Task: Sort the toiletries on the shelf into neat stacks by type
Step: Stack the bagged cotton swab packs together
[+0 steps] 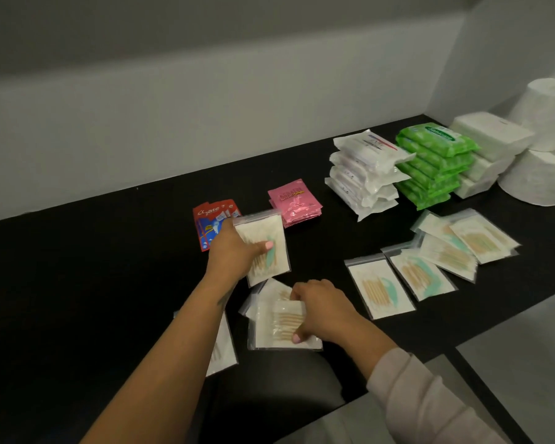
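On the black shelf [109,267] lie several clear zip bags of cotton swabs. My left hand [234,251] grips one swab bag [269,232], lifted above the shelf, thumb on its front. My right hand [318,310] pinches another swab bag [276,322] on top of a small pile at the shelf's front. One more bag [221,350] lies partly under my left forearm. More loose swab bags [378,286] are spread out to the right, overlapping up to the far right [481,238].
Red toothpaste sachets [209,219] and a pink sachet stack [293,201] sit mid-shelf. Behind stand stacks of white packets [362,174], green wipes packs [436,165], white tissue packs [491,136] and toilet paper rolls [545,155]. A white wall backs the shelf.
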The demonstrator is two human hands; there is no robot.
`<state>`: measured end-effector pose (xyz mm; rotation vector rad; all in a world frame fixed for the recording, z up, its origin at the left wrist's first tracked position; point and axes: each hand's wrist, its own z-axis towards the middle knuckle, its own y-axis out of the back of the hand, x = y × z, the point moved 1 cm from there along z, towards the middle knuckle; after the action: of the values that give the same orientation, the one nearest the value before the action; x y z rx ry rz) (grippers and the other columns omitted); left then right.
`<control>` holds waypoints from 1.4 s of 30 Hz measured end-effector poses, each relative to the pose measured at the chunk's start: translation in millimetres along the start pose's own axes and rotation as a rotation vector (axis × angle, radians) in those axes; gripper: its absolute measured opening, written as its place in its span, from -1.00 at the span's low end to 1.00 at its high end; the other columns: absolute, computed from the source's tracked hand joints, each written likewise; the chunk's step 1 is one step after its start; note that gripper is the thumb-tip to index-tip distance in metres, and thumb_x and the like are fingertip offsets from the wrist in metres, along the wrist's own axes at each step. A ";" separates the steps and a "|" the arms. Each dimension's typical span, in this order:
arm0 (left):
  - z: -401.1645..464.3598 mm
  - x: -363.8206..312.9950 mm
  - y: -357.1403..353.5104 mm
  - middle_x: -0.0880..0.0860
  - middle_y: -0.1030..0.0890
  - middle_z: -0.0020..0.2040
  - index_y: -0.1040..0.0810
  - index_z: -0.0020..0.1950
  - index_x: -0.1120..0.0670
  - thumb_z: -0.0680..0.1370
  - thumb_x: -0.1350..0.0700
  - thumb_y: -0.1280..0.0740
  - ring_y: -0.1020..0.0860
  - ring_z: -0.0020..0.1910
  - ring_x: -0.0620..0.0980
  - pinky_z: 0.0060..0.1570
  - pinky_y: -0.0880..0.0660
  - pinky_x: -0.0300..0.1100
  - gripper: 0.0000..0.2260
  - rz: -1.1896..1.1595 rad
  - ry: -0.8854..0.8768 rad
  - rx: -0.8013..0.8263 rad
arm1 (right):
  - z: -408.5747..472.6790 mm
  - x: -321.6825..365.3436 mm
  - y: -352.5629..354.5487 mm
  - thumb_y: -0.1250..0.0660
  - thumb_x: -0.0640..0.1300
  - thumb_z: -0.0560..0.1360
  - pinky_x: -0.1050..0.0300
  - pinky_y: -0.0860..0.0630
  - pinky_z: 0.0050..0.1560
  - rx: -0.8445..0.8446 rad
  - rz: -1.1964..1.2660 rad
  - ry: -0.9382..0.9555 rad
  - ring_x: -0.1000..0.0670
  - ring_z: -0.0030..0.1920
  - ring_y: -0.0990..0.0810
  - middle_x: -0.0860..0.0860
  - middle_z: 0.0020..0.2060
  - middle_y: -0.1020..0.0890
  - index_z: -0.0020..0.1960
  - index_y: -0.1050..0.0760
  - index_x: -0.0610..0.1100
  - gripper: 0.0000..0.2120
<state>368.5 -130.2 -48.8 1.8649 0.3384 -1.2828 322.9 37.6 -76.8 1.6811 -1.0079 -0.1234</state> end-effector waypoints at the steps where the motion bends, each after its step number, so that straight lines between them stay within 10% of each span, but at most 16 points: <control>1: -1.3 -0.1 2.4 0.01 -0.60 0.10 -0.42 0.25 0.10 0.34 0.13 -0.55 -0.58 0.06 -0.02 0.03 -0.54 -0.09 -0.46 -0.003 0.003 -0.007 | -0.9 -1.0 2.0 -0.53 -0.01 0.29 0.01 -0.42 0.21 0.010 -0.004 -0.004 -0.01 0.18 -0.41 0.01 0.11 -0.50 0.20 -0.45 0.00 -0.48; 7: -4.9 -5.7 19.0 0.04 -0.56 0.19 -0.38 0.29 0.05 0.38 0.16 -0.52 -0.54 0.18 0.02 0.09 -0.49 -0.08 -0.46 -0.054 0.029 -0.077 | 7.8 -11.5 10.1 -0.41 0.05 0.42 -0.04 -0.50 0.14 0.016 0.357 -0.133 -0.08 0.09 -0.56 -0.04 0.04 -0.60 0.11 -0.52 -0.09 -0.66; 14: -6.6 -6.3 39.7 0.04 -0.53 0.22 -0.31 0.39 0.07 0.39 0.16 -0.51 -0.51 0.21 0.01 0.14 -0.49 -0.08 -0.36 -0.070 0.004 -0.132 | 17.1 13.7 -2.0 -0.32 0.18 0.45 0.00 -0.31 0.24 -0.026 0.006 -0.181 -0.12 0.26 -0.27 -0.08 0.26 -0.27 0.30 -0.38 -0.08 -0.47; 24: -0.7 2.9 55.5 0.05 -0.54 0.21 -0.33 0.33 0.07 0.39 0.13 -0.51 -0.54 0.18 0.03 0.06 -0.50 -0.09 -0.42 -0.038 0.038 -0.126 | 26.6 11.1 -7.8 -0.50 0.10 0.31 -0.04 -0.39 0.25 0.023 0.087 -0.289 -0.10 0.21 -0.47 -0.03 0.16 -0.53 0.24 -0.42 -0.05 -0.43; 32: -1.4 13.4 32.8 0.07 -0.56 0.17 -0.34 0.28 0.10 0.34 0.16 -0.54 -0.56 0.13 0.05 -0.01 -0.50 -0.10 -0.40 0.057 0.140 0.022 | 10.3 -33.6 35.6 -0.41 -0.23 0.45 0.04 -0.58 -0.13 -0.278 1.118 -0.311 -0.08 -0.14 -0.65 -0.13 -0.12 -0.67 0.08 -0.55 -0.24 -0.78; 42: -20.1 37.5 -18.7 0.09 -0.50 0.22 -0.27 0.33 0.11 0.33 -0.09 -0.53 -0.50 0.18 0.06 0.09 -0.49 -0.09 -0.29 0.428 0.073 0.182 | 9.7 -22.3 39.5 -0.38 -0.14 0.48 0.18 -0.50 -0.29 -0.311 1.326 -0.265 0.03 -0.20 -0.62 -0.02 -0.18 -0.65 0.04 -0.54 -0.15 -0.85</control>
<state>386.4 -111.8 -87.5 2.0022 -0.1425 -0.9795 281.8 44.4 -56.4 0.4828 -1.9837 0.3638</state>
